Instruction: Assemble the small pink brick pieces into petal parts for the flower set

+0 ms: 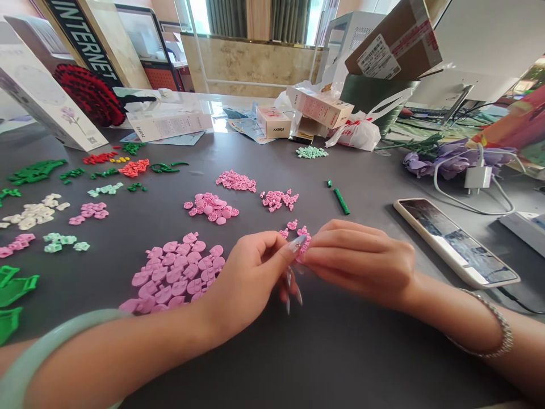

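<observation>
Both my hands meet above the dark table [323, 358], fingers pinched around a small pink piece [303, 243]. My left hand [259, 267] grips it between thumb and forefinger. On its other side, my right hand [361, 261] holds the same piece, its fingertips partly hidden. A few small pink pieces [292, 225] lie just behind the fingertips. Large pink petal pieces [179, 271] are spread to the left of my left hand. Farther back are piles of round pink pieces [212, 208], small pink pieces [236, 180] and more tiny pink ones [279, 200].
A phone [457, 241] lies at the right, near a white charger [477, 176] and purple flowers [451, 162]. A green stick [341, 201] lies behind my right hand. White pieces [34, 213] and green parts [17, 287] sit at the left. Boxes [273, 122] stand at the back.
</observation>
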`<state>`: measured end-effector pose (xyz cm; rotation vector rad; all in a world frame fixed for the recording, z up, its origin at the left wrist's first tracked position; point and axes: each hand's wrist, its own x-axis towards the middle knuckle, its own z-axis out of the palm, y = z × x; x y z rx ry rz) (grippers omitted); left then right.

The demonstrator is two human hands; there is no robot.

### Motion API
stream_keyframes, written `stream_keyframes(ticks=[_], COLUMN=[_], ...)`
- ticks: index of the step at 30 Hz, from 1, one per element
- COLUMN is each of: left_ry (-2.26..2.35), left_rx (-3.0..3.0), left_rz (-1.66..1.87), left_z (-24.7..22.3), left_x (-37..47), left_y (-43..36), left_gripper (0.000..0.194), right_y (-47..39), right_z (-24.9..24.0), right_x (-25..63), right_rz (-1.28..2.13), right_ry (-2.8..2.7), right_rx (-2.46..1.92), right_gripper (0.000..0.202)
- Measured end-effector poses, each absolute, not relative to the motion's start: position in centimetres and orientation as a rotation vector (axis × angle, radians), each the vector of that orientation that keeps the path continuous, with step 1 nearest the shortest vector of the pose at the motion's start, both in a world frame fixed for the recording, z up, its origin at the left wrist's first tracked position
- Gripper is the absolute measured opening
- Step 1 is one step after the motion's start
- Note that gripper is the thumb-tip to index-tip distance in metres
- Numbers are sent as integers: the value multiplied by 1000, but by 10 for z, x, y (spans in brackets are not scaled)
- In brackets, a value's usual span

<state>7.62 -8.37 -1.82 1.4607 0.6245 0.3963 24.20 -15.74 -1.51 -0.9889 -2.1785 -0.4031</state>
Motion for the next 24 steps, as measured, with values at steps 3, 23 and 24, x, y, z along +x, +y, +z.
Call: stream_keyframes(ticks=[3, 23, 24], left_ry=[628, 537, 539], left_rx=[1482, 1508, 1513], left_rz=[389, 341, 338], left_z=[-18, -20, -19], left_x=[76, 76, 76], left_y=[-84, -85, -85], left_gripper=[31, 32, 32], right_y=[-157, -158, -158], right_z=[-15, -17, -17], right_x=[242, 234, 235], right_rz=[-401, -148, -159], right_ry=[-2193, -2053, -2062], right_rx=[-976, -1049, -1048], right_gripper=[14, 18, 17])
